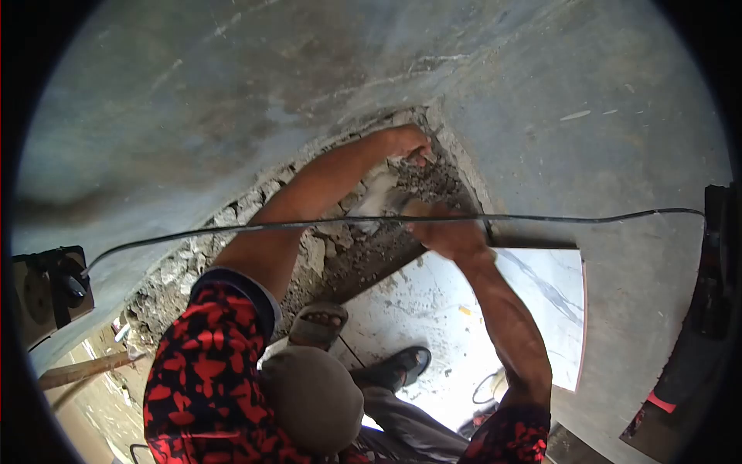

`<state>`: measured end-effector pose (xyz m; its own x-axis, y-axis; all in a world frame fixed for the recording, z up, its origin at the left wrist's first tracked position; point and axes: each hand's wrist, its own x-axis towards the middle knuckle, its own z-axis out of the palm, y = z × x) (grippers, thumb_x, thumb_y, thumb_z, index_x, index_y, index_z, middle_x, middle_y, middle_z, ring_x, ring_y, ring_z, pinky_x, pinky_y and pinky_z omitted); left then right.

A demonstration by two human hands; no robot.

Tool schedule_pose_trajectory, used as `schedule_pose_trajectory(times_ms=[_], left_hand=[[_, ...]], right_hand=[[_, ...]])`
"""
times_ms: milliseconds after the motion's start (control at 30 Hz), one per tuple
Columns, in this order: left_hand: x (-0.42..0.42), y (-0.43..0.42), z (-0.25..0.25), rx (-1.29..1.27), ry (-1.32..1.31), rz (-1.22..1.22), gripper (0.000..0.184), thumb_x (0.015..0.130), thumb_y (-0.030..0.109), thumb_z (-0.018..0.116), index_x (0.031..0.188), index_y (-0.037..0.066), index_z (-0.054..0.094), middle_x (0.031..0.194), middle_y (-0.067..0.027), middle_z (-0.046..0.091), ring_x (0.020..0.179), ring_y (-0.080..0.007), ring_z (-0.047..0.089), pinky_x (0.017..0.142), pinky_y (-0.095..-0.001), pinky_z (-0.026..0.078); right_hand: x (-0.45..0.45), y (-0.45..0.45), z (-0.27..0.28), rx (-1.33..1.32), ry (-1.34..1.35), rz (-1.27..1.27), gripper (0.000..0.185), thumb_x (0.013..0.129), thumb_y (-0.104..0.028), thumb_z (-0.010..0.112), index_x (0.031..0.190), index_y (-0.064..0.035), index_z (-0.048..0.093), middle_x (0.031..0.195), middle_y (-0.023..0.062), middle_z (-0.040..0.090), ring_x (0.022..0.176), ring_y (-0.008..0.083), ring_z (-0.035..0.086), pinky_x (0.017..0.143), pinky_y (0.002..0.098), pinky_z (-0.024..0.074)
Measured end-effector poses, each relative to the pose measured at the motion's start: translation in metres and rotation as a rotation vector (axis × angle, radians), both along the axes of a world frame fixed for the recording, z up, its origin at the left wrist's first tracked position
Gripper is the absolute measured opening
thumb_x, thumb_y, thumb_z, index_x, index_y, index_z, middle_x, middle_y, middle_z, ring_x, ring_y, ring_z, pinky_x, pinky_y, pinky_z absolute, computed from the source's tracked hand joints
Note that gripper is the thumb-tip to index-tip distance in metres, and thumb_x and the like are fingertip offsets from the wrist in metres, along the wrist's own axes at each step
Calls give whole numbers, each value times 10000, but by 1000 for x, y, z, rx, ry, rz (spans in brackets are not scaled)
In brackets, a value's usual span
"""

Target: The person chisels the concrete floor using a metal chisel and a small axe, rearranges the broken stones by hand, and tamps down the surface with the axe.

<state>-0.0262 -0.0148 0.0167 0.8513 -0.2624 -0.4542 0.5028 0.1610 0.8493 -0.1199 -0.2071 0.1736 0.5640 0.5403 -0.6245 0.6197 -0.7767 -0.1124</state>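
My left hand (410,145) reaches into the corner of a broken-up strip of rubble (433,182) along the wall. Its fingers are curled down at the loose grey debris; what they hold, if anything, is hidden. My right hand (440,230) is closed and smeared by motion, just below the left one. From it a pale grey tool (377,198) points left over the rubble, perhaps a trowel blade, too blurred to tell. Broken lumps of mortar (313,255) lie left of the tool, beside my left forearm.
A black cable (541,220) crosses the whole view in front of both arms. White marbled tiles (417,309), dusted with debris, cover the floor by the sandalled feet (317,326). Grey walls (572,155) meet at the corner. A wooden handle (85,370) lies at lower left.
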Motion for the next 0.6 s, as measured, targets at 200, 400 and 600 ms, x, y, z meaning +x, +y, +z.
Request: schedule_pose_trajectory(times_ms=[200,400,600], left_hand=[[1,-7,-5,-51,26,46,281,982,180,454,848,-35,576,711,-100,571,682,-255,667,701,-378,560],[7,-6,-9,-46,-32,14,326,987,214,453,787,-4,589,712,-86,592,719,-244,666,749,-390,481],[-4,-6,9,56,-1,43,289,975,185,466,828,-29,592,748,-132,606,706,-272,681,734,-395,554]], right_hand=[[-56,-2,-13,23,188,617,443,849,-525,572,1110,-170,619,1045,140,662,977,353,638,871,458,488],[-4,-16,-19,104,147,246,497,915,-490,485,1154,-60,559,931,169,671,827,285,680,739,426,532],[13,-11,5,-59,245,50,529,889,-516,489,1067,-27,583,915,199,675,848,317,682,754,437,538]])
